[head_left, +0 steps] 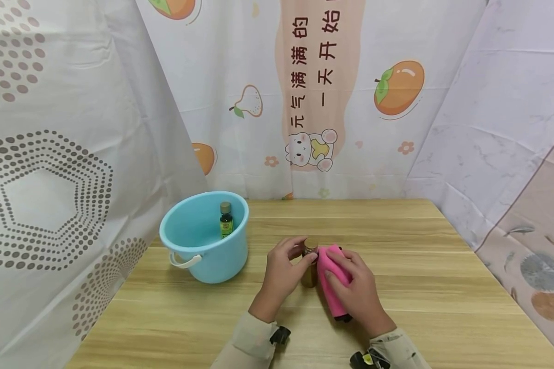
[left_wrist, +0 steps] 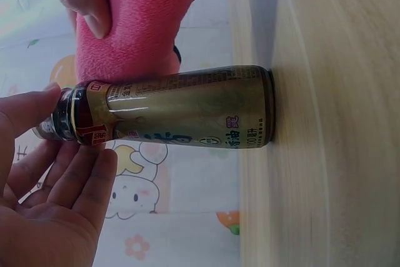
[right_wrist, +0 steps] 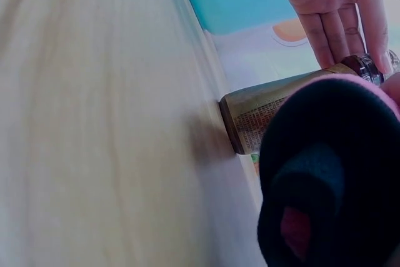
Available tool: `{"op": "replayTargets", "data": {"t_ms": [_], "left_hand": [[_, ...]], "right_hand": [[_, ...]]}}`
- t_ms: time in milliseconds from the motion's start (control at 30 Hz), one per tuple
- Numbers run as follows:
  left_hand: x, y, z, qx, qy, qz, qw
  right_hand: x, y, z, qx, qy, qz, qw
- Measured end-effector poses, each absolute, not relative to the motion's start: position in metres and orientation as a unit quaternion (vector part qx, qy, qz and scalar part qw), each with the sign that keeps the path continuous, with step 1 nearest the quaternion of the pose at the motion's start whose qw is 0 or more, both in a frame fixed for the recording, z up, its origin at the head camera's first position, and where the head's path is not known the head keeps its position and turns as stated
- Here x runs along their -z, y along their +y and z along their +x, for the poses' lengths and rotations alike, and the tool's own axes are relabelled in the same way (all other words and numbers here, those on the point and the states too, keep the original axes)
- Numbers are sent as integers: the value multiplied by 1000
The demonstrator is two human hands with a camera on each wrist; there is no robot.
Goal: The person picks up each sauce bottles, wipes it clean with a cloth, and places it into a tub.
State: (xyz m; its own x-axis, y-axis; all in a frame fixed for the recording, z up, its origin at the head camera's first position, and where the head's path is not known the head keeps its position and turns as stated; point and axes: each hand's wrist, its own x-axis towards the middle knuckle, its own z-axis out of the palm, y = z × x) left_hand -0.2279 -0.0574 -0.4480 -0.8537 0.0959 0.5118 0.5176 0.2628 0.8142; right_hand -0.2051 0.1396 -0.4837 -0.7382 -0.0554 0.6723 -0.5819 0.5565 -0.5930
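A brown-gold sesame oil bottle (left_wrist: 194, 107) stands upright on the wooden table. My left hand (head_left: 280, 269) pinches its neck just under the cap, thumb on one side and fingers on the other. To the right of the bottle, my right hand (head_left: 357, 287) grips a pink fleecy rolled cloth (head_left: 330, 277) with black at its ends. In the right wrist view the cloth's dark, hollow end (right_wrist: 325, 154) covers part of the bottle. The cloth's upper end is right at the bottle's shoulder.
A light blue bucket (head_left: 217, 269) with a white handle stands on the left of the table (head_left: 424, 292). Inside it leans a small dark bottle (head_left: 226, 220) with a green-yellow label. A printed curtain (head_left: 258, 46) hangs behind the table's back edge.
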Motion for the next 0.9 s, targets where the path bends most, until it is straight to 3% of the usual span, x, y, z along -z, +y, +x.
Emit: {"op": "replayTargets", "data": {"t_ms": [900], "left_hand": [[447,-59,-228,594,-770,-187,139]], "right_hand": [[486,139,-205,-401,-890,130,175]]}}
